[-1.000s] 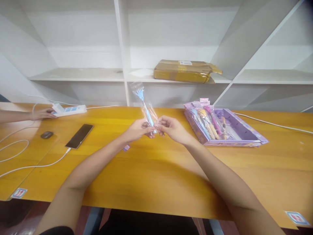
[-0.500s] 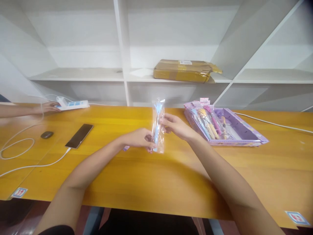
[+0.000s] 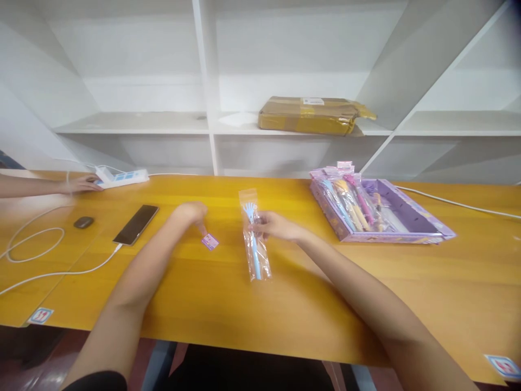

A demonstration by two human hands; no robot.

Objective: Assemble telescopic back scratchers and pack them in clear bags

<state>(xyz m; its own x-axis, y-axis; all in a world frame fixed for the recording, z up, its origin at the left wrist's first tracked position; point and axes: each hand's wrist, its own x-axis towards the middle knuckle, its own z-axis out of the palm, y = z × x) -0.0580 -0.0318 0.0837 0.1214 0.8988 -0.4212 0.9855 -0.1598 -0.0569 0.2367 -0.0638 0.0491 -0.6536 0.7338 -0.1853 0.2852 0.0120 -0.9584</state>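
My right hand (image 3: 273,225) pinches a clear plastic sleeve (image 3: 264,263) near its upper middle. Inside the sleeve is a light blue stick (image 3: 255,255) with a hand-shaped, spread-fingered top; it points away from me, slightly tilted, just over or on the table. My left hand (image 3: 191,214) is over the table to the left, one digit pointing down at the upper corner of a small purple printed card (image 3: 210,241). That digit seems to touch the card, which lies on the wood. The other left fingers are hidden behind the hand.
At right, a purple display box (image 3: 401,237) holds several bagged coloured sticks. Left are a phone (image 3: 135,225) on a cable, a black mouse-like object (image 3: 83,222) and a power strip (image 3: 129,177) touched by another person's hand (image 3: 83,183). A taped carton (image 3: 307,117) sits on the shelf.
My left hand has let go of the sleeve and moved left to the purple card. My right hand has lowered the bagged blue stick and brought it slightly left.
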